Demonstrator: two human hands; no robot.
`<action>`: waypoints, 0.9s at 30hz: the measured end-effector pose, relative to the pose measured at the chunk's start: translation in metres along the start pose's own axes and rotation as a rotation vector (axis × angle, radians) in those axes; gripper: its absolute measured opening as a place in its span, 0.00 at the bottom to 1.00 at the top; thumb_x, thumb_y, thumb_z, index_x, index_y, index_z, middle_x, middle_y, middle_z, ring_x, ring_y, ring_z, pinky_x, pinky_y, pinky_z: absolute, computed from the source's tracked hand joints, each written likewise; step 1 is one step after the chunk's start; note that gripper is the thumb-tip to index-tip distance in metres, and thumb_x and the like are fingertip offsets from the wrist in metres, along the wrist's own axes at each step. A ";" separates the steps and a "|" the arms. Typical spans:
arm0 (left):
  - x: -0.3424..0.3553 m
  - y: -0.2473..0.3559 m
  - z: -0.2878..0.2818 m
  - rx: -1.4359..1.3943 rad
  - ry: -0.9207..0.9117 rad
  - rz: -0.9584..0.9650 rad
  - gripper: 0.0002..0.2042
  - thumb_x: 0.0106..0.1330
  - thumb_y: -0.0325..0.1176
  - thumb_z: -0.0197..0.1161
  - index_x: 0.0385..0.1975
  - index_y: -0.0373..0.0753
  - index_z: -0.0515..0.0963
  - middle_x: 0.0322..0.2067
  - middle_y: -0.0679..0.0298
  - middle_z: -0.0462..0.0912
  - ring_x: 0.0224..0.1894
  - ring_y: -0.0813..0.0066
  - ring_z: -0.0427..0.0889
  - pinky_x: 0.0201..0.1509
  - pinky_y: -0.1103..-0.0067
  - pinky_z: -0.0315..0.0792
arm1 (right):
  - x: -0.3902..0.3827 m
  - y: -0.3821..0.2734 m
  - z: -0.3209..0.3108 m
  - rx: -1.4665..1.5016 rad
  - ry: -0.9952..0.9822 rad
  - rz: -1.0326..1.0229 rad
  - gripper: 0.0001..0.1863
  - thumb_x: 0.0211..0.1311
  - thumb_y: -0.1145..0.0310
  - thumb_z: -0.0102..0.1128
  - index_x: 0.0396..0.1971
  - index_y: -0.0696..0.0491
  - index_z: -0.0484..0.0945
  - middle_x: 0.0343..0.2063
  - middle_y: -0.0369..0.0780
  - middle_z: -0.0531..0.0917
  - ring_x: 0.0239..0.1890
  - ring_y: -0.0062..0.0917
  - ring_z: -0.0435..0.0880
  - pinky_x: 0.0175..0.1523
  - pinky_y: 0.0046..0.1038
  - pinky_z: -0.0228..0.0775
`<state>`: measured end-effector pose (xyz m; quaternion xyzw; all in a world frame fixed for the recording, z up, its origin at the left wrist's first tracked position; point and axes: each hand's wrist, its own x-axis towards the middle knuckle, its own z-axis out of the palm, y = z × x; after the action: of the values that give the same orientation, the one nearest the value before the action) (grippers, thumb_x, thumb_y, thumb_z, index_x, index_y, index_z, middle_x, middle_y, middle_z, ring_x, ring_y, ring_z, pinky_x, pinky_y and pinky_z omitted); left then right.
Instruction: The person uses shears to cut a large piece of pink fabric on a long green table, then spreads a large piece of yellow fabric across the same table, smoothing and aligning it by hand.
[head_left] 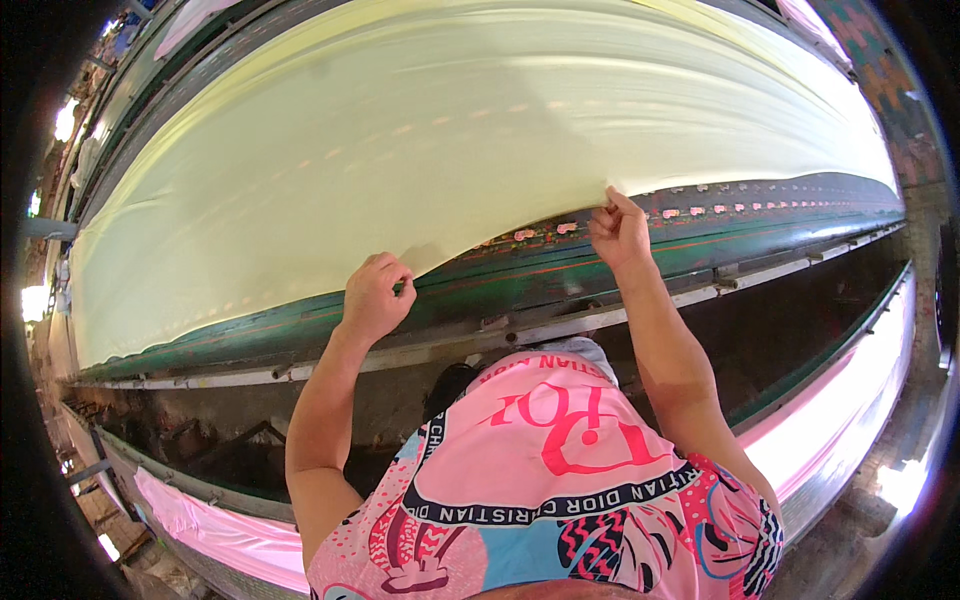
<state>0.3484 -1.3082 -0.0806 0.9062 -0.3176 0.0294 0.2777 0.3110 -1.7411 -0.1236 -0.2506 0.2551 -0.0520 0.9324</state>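
Observation:
A wide sheet of pale yellow cloth (400, 160) stretches over a long table (540, 262) with a dark green edge. My left hand (378, 296) is closed in a pinch on the cloth's near edge, left of the middle. Further right, my right hand (620, 230) pinches the same edge between thumb and forefinger. Between my hands the edge is drawn taut, and a strip of the dark tabletop with small pink marks shows beneath it. Folds run through the cloth at the far right.
A pale metal rail (560, 328) runs along the table's near side, in front of my body. Behind me, across a dark gap, stands another long table with pink cloth (215, 520) on it. More pink cloth (840, 410) lies to the right.

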 end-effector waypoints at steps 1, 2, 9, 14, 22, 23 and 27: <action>-0.001 -0.001 0.001 0.006 0.002 0.007 0.05 0.55 0.23 0.70 0.31 0.38 0.82 0.33 0.58 0.83 0.38 0.54 0.84 0.40 0.64 0.80 | -0.010 -0.007 0.000 -0.078 0.014 0.012 0.10 0.78 0.63 0.61 0.33 0.47 0.73 0.23 0.32 0.74 0.20 0.19 0.71 0.23 0.24 0.59; -0.003 -0.001 0.002 -0.011 0.005 0.002 0.05 0.55 0.24 0.70 0.30 0.38 0.82 0.33 0.59 0.82 0.39 0.54 0.84 0.41 0.64 0.79 | -0.025 -0.013 0.010 -0.159 0.028 0.027 0.14 0.75 0.66 0.64 0.28 0.47 0.71 0.17 0.30 0.69 0.16 0.18 0.67 0.20 0.24 0.54; -0.002 -0.001 -0.006 -0.039 -0.048 0.015 0.04 0.55 0.26 0.70 0.28 0.39 0.82 0.32 0.59 0.82 0.40 0.55 0.84 0.41 0.63 0.79 | -0.071 -0.025 0.005 -0.620 0.066 -0.091 0.15 0.71 0.67 0.65 0.22 0.49 0.74 0.12 0.30 0.68 0.11 0.17 0.64 0.17 0.25 0.54; -0.001 -0.004 0.002 0.030 -0.187 0.059 0.02 0.56 0.28 0.70 0.27 0.39 0.83 0.32 0.59 0.82 0.40 0.55 0.84 0.41 0.62 0.80 | -0.064 -0.020 -0.041 -1.416 0.269 -0.182 0.18 0.66 0.63 0.69 0.19 0.55 0.76 0.14 0.35 0.76 0.11 0.20 0.72 0.18 0.31 0.64; 0.010 -0.007 0.004 0.056 -0.362 0.008 0.03 0.55 0.29 0.69 0.27 0.39 0.83 0.31 0.57 0.82 0.40 0.53 0.85 0.43 0.61 0.80 | -0.067 -0.022 -0.029 -1.722 0.334 -0.217 0.21 0.63 0.57 0.69 0.22 0.61 0.81 0.18 0.50 0.83 0.27 0.43 0.89 0.36 0.43 0.79; 0.011 -0.009 0.004 0.055 -0.398 -0.003 0.03 0.55 0.30 0.69 0.27 0.39 0.83 0.31 0.57 0.83 0.40 0.52 0.85 0.43 0.61 0.80 | -0.068 -0.022 -0.026 -1.845 0.323 -0.284 0.21 0.63 0.56 0.68 0.23 0.61 0.82 0.20 0.53 0.84 0.31 0.48 0.90 0.39 0.45 0.81; 0.023 -0.013 0.005 0.098 -0.572 -0.053 0.05 0.53 0.32 0.68 0.27 0.40 0.84 0.30 0.56 0.84 0.38 0.52 0.85 0.43 0.61 0.80 | -0.064 -0.019 -0.027 -1.916 0.322 -0.244 0.20 0.62 0.55 0.66 0.25 0.59 0.85 0.26 0.56 0.85 0.35 0.54 0.88 0.44 0.50 0.81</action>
<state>0.3734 -1.3152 -0.0858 0.8980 -0.3574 -0.2191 0.1337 0.2428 -1.7550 -0.1059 -0.9163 0.2857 0.0476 0.2766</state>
